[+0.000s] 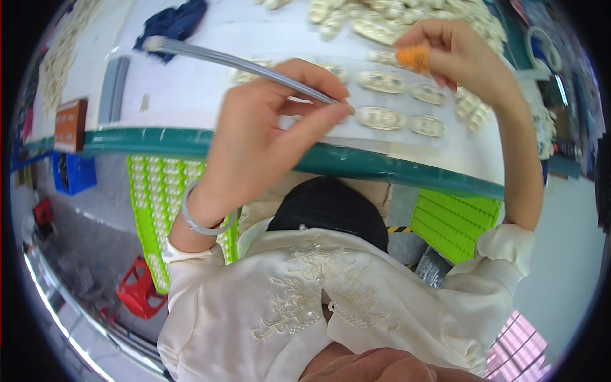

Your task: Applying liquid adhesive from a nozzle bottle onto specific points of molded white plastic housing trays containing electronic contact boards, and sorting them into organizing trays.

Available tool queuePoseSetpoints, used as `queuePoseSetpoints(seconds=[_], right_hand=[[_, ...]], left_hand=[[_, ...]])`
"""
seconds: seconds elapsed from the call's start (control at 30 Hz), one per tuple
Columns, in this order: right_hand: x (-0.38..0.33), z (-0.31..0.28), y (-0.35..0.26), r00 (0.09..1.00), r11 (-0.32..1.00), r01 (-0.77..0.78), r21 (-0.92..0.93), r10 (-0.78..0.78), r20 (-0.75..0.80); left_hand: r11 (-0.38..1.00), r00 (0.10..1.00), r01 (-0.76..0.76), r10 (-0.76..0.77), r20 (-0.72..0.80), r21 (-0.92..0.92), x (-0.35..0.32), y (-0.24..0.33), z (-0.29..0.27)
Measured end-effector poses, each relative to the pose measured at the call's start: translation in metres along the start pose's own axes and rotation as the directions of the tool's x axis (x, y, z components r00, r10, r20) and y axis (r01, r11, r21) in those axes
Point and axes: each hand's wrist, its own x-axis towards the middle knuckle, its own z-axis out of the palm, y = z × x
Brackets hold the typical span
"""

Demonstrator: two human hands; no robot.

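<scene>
My left hand (270,124) is closed around a long, slim grey tool (238,62) that looks like tweezers. One end of it is between my thumb and fingertips; the other reaches to the upper left. Cream oval pieces (380,118) with dark markings lie in rows on a pale sheet (344,132) beside that hand. Over the far rows, my right hand (459,60) has its fingers bent together, with an orange wrap (414,58) around one digit. A cream piece (382,57) lies at those fingertips; whether they grip it is hidden.
A heap of cream pieces (407,16) covers the far right of the white table. Toward the left are a dark blue cloth (175,27), a grey bar (113,89) and a brown block (70,125). Green edging (375,167) borders the table, with bright green trays (149,210) below.
</scene>
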Motion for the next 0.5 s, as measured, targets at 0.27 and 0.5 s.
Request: queuePoseSetpoints(seconds=[0.27,0.5], right_hand=[[-0.098,0.031,0.071,0.982,0.997,0.041,0.059,-0.029,-0.187],[-0.094,0.05,0.097,0.957,0.98,0.082,0.183,-0.026,-0.29]], left_hand=[[0.997,0.96,-0.048,0.027,0.278,0.068,0.042,-0.017,0.085],[0.976,0.959,-0.025,-0.038,0.281,0.217,0.051,-0.015,0.113]])
